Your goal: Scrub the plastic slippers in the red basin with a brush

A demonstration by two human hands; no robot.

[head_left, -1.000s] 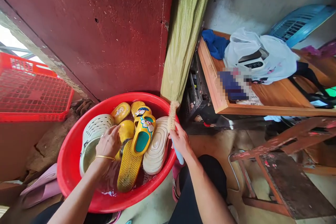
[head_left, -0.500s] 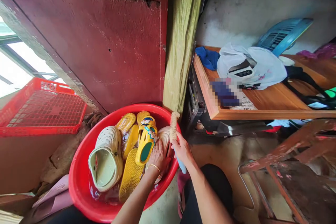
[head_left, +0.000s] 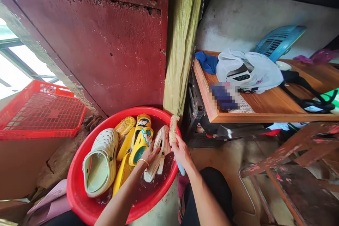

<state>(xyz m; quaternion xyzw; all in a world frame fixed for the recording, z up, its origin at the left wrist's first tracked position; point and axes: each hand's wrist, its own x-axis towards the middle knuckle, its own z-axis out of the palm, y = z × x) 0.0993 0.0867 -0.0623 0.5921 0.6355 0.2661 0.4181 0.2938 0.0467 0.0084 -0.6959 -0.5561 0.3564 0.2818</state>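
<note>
A red basin [head_left: 69,187] holds water and several pieces of footwear. My left hand [head_left: 149,155], with a bangle at the wrist, reaches into it between a yellow slipper [head_left: 137,146] with a cartoon decoration and a beige clog [head_left: 162,136]. Its fingers are apart, with the tips at the clog's side; whether they press on either one is hard to see. At the basin's right rim, my right hand [head_left: 182,153] is closed around a scrub brush [head_left: 173,130] with pale bristles and a light blue handle. A pale green clog [head_left: 102,162] lies on the left.
Left of the basin is a red plastic crate [head_left: 45,109], with pink slippers [head_left: 50,197] below it. A maroon door [head_left: 106,53] and a yellowish curtain [head_left: 180,42] stand behind. On the right are a wooden table [head_left: 265,107] with a blue fan [head_left: 280,42] and a wooden chair [head_left: 291,152].
My left hand has moved slightly left, and the yellow slippers have shifted left. More of the beige clog shows. My right hand keeps the brush at the rim.
</note>
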